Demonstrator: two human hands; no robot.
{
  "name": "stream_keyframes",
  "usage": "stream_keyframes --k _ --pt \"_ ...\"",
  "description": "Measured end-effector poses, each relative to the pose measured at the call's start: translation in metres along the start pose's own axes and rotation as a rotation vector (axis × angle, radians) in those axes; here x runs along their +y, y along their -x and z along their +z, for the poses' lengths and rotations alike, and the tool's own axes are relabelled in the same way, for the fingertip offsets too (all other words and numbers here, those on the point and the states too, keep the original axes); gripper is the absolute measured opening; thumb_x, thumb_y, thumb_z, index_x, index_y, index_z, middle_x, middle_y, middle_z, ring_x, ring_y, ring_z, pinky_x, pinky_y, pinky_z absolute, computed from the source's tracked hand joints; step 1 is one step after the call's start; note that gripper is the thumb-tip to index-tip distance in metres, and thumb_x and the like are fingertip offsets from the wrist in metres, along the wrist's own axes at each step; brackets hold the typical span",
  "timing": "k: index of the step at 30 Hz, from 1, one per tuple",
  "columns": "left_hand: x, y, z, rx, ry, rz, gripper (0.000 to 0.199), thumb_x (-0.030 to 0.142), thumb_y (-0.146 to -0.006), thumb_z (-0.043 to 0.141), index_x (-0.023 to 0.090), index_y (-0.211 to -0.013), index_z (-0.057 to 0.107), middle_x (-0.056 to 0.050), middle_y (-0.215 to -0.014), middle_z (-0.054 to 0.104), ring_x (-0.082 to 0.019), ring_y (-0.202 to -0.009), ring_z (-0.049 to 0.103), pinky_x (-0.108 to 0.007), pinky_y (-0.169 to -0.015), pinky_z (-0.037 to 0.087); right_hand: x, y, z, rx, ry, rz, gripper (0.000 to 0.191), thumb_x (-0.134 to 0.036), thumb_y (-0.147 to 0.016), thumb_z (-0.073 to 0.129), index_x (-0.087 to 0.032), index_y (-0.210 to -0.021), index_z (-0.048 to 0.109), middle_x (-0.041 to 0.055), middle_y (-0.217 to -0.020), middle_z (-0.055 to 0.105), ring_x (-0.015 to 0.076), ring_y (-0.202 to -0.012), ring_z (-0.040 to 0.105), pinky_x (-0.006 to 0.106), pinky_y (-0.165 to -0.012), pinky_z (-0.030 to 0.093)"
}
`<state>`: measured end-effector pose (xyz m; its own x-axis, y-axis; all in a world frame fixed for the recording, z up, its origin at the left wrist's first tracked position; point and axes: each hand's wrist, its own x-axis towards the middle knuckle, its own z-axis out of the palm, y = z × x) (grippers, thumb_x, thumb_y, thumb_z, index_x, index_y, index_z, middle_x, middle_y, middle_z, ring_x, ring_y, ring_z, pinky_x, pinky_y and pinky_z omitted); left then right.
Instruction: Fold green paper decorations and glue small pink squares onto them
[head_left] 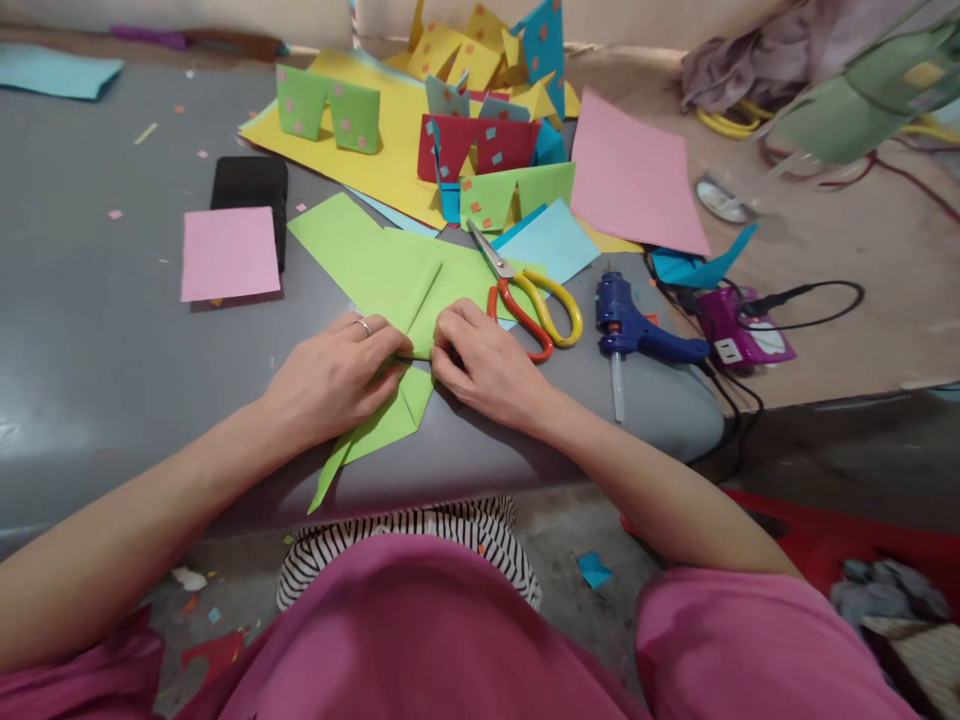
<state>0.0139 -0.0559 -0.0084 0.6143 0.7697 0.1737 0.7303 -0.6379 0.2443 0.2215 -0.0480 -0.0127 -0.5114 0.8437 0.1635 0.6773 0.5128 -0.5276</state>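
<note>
A grey surface [112, 370] is carrying everything, its rounded near edge running in front of the person. Lime-green paper [349, 255] is lying at that near edge, spreading into flat panels beyond the hands and into a creased, pointed flap nearer the body; whether it is 1 piece or several is unclear. The left hand [337, 375] is curling nearly closed, seemingly pinching the paper. The right hand [487, 360] is bunching just beside it, fingertips at the paper; whether it is gripping or only pressing, the view is not showing. The paper is looking light, thin and easily creased or torn; its folded edges are probably offering the firmest hold, away from the narrow tip. Red-and-yellow scissors [505, 268] are lying just beyond the right hand, overlapping the paper.
</note>
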Motion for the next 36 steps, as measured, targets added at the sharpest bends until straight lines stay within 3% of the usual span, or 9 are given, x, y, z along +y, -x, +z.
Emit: stream_keyframes --k 10,14,19,30,36 --pt "0.0036 0.0027 -0.0002 0.061 -0.125 0.047 0.025 0.029 -0.098 0.046 0.020 -0.098 0.069 -0.006 -0.090 0.074 -0.022 -0.083 0.066 -0.032 -0.068 0.050 0.0023 0.0006 0.0053 0.022 0.035 -0.005 0.021 -0.014 -0.090 0.042 -0.026 -0.079 0.029 0.0050 -0.087 0.046 0.0212 -0.081 0.045 0.038 -0.077 0.044" --pt "0.0047 0.0053 -0.0014 0.079 -0.183 0.135 0.027 0.024 -0.100 0.044 0.022 -0.101 0.071 -0.004 -0.100 0.077 -0.020 -0.082 0.069 -0.033 -0.070 0.052 0.0033 0.0003 0.0060 0.026 0.034 -0.010 0.022 -0.014 -0.089 0.042 -0.026 -0.079 0.028 0.0049 -0.087 0.045 0.0209 -0.081 0.044 0.038 -0.076 0.044" --pt "0.0057 0.0070 -0.0023 0.043 -0.235 0.189 0.027 0.018 -0.099 0.045 0.019 -0.106 0.071 -0.005 -0.115 0.076 -0.022 -0.087 0.070 -0.037 -0.074 0.055 0.0030 0.0011 0.0032 0.033 -0.035 0.013 0.021 -0.014 -0.088 0.044 -0.026 -0.079 0.030 0.0033 -0.085 0.043 0.0189 -0.078 0.043 0.036 -0.075 0.041" --pt "0.0093 0.0029 -0.0083 -0.075 -0.303 0.217 0.032 0.014 -0.100 0.039 0.015 -0.109 0.070 -0.008 -0.117 0.075 -0.022 -0.083 0.070 -0.037 -0.073 0.057 0.0040 0.0017 -0.0029 0.037 -0.228 0.067 0.013 -0.018 -0.088 0.053 -0.021 -0.077 0.048 0.0055 -0.095 0.053 0.0162 -0.081 0.052 0.032 -0.072 0.043" --pt "0.0083 0.0054 -0.0060 -0.048 -0.317 0.213 0.031 0.016 -0.101 0.039 0.015 -0.110 0.069 -0.006 -0.119 0.075 -0.021 -0.084 0.070 -0.036 -0.072 0.056 0.0039 0.0022 -0.0023 0.038 -0.217 0.056 0.021 -0.019 -0.088 0.054 -0.022 -0.070 0.044 0.0058 -0.094 0.055 0.0165 -0.082 0.053 0.034 -0.075 0.044"
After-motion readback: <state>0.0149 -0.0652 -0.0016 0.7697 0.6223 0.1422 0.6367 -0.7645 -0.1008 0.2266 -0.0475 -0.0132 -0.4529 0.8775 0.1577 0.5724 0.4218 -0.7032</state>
